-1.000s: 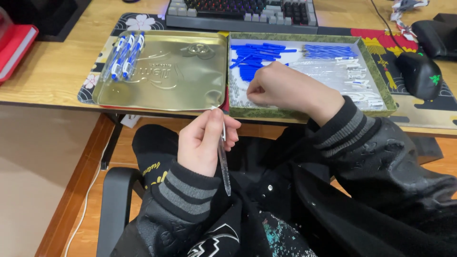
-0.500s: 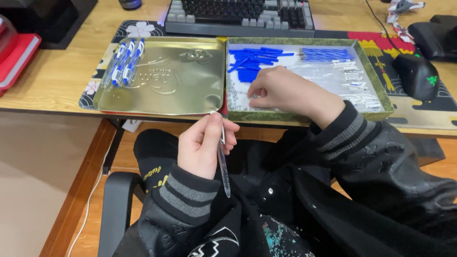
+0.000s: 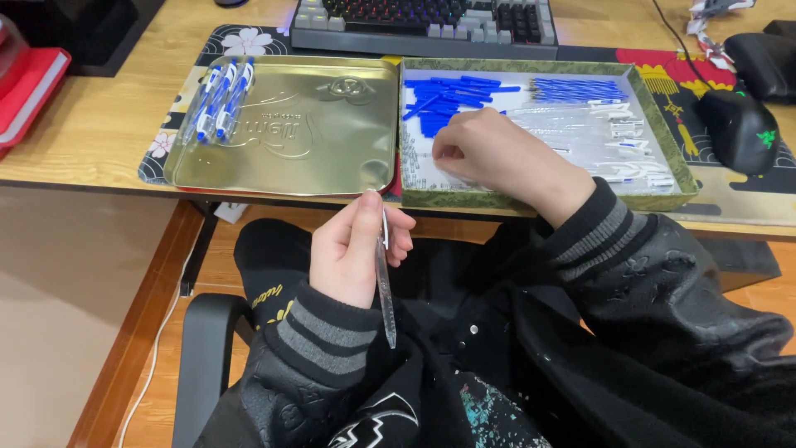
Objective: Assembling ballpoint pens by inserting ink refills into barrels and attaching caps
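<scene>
My left hand [image 3: 356, 249] is below the desk edge, over my lap, and grips a clear pen barrel [image 3: 385, 290] that points down toward me. My right hand [image 3: 489, 153] reaches into the green-rimmed box [image 3: 663, 149] with its fingers curled down onto the small parts at the box's left end; what the fingertips hold is hidden. Inside the box lie several blue pen parts [image 3: 448, 99], blue refills [image 3: 576, 87] and clear barrels [image 3: 613, 141]. Left of the box, a gold tin lid [image 3: 307, 133] carries three finished blue and white pens [image 3: 220, 99] at its left edge.
A keyboard [image 3: 423, 21] sits behind the tin lid and box. At the right are a black mouse [image 3: 742, 129] and a patterned desk mat [image 3: 750, 199]. A red book [image 3: 29, 87] lies at the far left. The chair armrest [image 3: 203, 348] is below left.
My right hand slid slightly left and down inside the box, onto the small parts at its left end. My left hand with the clear barrel stayed almost still.
</scene>
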